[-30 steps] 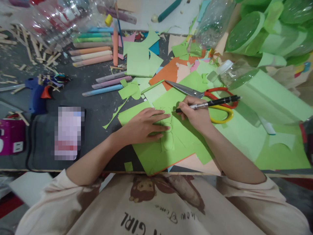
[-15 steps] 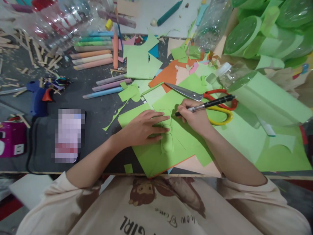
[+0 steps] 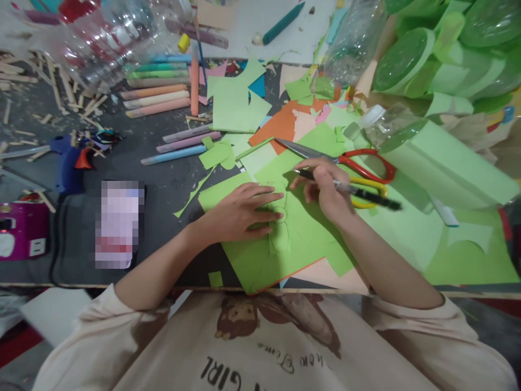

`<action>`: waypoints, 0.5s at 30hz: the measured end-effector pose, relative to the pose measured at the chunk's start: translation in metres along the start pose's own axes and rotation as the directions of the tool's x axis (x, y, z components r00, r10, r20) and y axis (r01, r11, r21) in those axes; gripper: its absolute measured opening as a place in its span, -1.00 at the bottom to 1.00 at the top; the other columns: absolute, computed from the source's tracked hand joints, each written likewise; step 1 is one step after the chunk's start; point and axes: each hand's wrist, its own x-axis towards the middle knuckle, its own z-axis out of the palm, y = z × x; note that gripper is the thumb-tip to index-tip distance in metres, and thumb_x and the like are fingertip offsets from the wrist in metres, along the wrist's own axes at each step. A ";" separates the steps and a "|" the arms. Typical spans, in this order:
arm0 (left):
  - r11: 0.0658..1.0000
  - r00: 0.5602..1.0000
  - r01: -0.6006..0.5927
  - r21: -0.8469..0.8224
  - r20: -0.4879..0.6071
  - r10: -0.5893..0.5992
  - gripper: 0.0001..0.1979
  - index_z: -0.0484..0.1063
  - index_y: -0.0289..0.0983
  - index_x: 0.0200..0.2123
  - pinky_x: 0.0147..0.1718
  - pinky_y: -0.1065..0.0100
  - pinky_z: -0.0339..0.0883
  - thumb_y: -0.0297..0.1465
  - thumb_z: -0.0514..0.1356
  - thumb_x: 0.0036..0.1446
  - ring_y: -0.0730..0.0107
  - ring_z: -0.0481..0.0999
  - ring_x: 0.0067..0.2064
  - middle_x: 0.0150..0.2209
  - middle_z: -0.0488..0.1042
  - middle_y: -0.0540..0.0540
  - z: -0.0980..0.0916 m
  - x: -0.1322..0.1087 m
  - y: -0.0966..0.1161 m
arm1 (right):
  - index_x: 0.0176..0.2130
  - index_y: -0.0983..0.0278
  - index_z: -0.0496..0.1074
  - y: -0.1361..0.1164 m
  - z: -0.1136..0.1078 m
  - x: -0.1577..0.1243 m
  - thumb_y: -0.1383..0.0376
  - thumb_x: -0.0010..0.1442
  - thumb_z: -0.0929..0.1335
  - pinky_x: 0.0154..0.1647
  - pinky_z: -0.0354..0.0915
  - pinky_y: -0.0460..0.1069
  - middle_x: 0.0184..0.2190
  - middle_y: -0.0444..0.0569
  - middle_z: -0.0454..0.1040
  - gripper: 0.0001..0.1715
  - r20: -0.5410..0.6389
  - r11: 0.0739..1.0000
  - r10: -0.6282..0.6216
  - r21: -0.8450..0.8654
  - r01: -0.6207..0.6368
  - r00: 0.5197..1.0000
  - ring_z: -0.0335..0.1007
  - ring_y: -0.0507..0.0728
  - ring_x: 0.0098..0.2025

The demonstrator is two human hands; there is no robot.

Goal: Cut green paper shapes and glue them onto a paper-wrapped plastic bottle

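Observation:
My left hand lies flat with spread fingers on a bright green paper sheet. Its fingertips rest on a small green paper cutout with rounded lobes, whose upper and lower parts show between and below the fingers. Pen lines run around the cutout on the sheet. To the right, my right hand grips a black pen, its tip lifted off the paper and pointing left. Just beyond that hand lie scissors with red and yellow handles, partly covered by the hand and pen.
Markers, paper scraps and plastic bottles crowd the back. At left are a blue glue gun, a phone and a purple box. A green-wrapped bottle lies at right.
My right hand has moved slightly right and lifted the pen tip away from the cutout's edge; the pen's back end has swung down. My left hand stays on the cutout.

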 end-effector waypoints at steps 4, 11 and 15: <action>0.999 0.997 -0.031 -0.015 -0.076 0.030 -0.70 0.56 -0.23 0.00 0.24 0.00 0.28 -0.27 0.13 0.32 0.03 0.40 0.26 0.25 0.40 -0.32 0.003 0.000 0.000 | -0.26 0.17 0.56 0.002 0.001 0.003 0.19 0.26 0.35 -0.18 0.42 0.08 -0.31 -0.03 0.66 -0.82 0.055 0.966 -0.162 -0.194 0.170 0.985 0.58 0.17 -0.28; 1.000 0.997 0.027 -0.015 -0.074 -0.028 -0.74 0.55 -0.15 -0.01 0.21 -0.03 0.28 -0.35 0.13 0.31 0.05 0.41 0.22 0.25 0.39 -0.25 0.005 0.003 0.004 | -0.23 0.11 0.53 0.014 0.001 0.010 0.34 0.12 0.37 -0.13 0.36 0.13 -0.37 -0.06 0.62 -0.81 0.220 0.879 -0.219 -0.379 0.291 0.950 0.50 0.22 -0.26; 0.988 0.968 0.147 -0.050 -0.200 -0.154 -0.73 0.52 -0.15 0.01 0.06 0.13 0.40 -0.35 0.10 0.34 0.20 0.50 0.03 0.02 0.48 -0.20 0.009 0.004 0.008 | -0.14 0.13 0.46 0.007 -0.002 0.006 0.35 0.15 0.37 -0.24 0.36 0.04 -0.34 -0.10 0.54 -0.75 0.196 0.966 -0.128 -0.198 0.167 0.972 0.47 0.12 -0.30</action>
